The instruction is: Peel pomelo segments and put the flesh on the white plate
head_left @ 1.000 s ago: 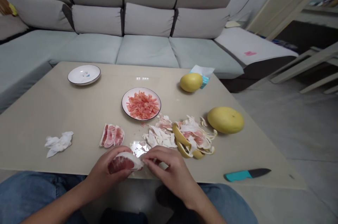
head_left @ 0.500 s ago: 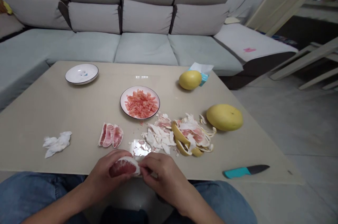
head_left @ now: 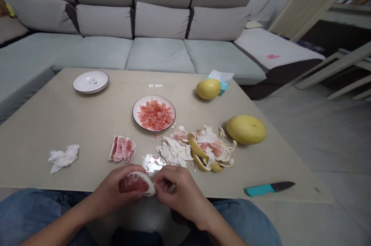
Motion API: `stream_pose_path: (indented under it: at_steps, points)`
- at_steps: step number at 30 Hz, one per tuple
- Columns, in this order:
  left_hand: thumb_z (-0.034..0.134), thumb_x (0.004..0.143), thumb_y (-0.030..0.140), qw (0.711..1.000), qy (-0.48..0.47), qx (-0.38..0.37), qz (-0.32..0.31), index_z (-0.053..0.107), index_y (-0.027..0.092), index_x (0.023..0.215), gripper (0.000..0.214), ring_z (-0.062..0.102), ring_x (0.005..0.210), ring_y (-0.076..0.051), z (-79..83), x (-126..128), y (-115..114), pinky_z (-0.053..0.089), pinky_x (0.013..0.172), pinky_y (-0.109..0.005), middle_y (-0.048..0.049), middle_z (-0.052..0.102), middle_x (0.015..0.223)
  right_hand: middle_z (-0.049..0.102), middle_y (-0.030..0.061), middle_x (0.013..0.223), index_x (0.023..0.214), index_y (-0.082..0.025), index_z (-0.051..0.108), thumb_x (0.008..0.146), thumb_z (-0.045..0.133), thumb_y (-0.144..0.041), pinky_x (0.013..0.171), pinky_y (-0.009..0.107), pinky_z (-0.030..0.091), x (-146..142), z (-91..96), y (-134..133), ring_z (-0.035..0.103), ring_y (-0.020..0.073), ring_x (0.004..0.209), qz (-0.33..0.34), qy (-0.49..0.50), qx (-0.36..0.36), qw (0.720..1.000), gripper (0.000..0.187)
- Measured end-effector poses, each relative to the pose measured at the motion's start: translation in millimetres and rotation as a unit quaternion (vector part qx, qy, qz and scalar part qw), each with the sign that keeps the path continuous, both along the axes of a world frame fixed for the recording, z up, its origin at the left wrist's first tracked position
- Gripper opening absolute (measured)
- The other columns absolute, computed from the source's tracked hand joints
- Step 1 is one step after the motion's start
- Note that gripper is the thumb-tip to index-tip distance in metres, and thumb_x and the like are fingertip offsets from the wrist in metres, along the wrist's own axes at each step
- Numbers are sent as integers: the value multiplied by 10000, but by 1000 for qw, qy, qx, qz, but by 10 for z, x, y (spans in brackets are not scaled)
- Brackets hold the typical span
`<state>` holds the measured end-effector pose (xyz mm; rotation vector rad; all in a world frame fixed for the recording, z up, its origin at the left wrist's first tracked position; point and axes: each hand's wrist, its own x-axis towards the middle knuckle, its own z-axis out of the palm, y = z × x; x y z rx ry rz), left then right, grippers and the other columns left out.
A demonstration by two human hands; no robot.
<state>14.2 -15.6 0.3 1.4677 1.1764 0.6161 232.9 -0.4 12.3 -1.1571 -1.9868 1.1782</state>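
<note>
We're gripping a pomelo wedge (head_left: 136, 183) in our left hand (head_left: 111, 191), and here's our right hand (head_left: 181, 186) pinching its tip! Just beyond the left hand sit three segments (head_left: 119, 149); beyond the right, peel scraps (head_left: 176, 152); rightward, a knife (head_left: 262, 189).

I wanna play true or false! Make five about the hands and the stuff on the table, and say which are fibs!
1. The left hand holds a fruit piece. True.
2. The right hand holds the knife. False: its fingertips are at the fruit piece; the knife lies on the table.
3. Pink bits lie on a plate. True.
4. Two whole yellow fruits are there. True.
5. The knife's handle is red. False: it's turquoise.
</note>
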Motion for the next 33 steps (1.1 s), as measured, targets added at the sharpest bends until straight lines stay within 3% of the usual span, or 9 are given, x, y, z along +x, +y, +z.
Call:
stream_pose_path:
  at_steps: [5,10,12,19,26,30,33]
  points:
    - [748,739,299,999,-32,-33,-14,646,238,1125,404,633,992,-233,15,-24,0,498,869,-285,-64,667,1105,578,-26,579,638,-168,668,626,575,-55,477,173,396,-23,-21,3,496,82,506,-30,44,-69,996,146]
    - [765,722,281,997,-57,-47,-22,643,240,1136,434,614,1039,-246,21,-56,12,485,892,-294,-66,653,1142,561,-42,511,637,-150,665,621,602,-119,448,166,362,-15,-84,52,468,64,452,-33,95,-217,971,72]
    - [765,722,278,996,-66,-48,-31,647,243,1131,426,609,1046,-251,41,-69,17,485,885,-296,-66,650,1151,561,-45,498,632,-148,659,619,622,-143,446,162,352,3,-97,86,467,59,445,-45,102,-240,964,40]
    - [767,720,270,994,-100,-23,-33,665,269,1096,390,565,1121,-288,75,-103,-3,462,919,-334,-64,642,1141,621,-28,506,676,-159,649,659,660,-226,458,180,397,67,-96,178,545,85,439,-56,116,-256,958,70]
    - [773,707,217,987,-142,67,-25,678,257,1042,351,530,1043,-249,-19,-134,0,469,878,-333,-80,535,1117,618,-25,529,682,-162,619,672,671,-234,470,188,421,206,-138,294,555,96,470,-118,119,-197,966,89]
    - [805,665,241,985,-160,71,-9,692,239,1033,384,527,1027,-254,-55,-144,19,460,864,-326,-84,535,1091,653,2,590,750,-167,612,758,653,-325,530,224,473,310,-84,351,598,123,521,-97,152,-213,960,164]
    - [824,637,247,987,-162,15,17,674,247,1081,469,562,996,-246,-70,-123,31,462,856,-311,-75,572,1104,669,20,646,819,-168,654,820,605,-342,544,247,492,359,-89,387,611,141,551,-100,114,-162,975,180]
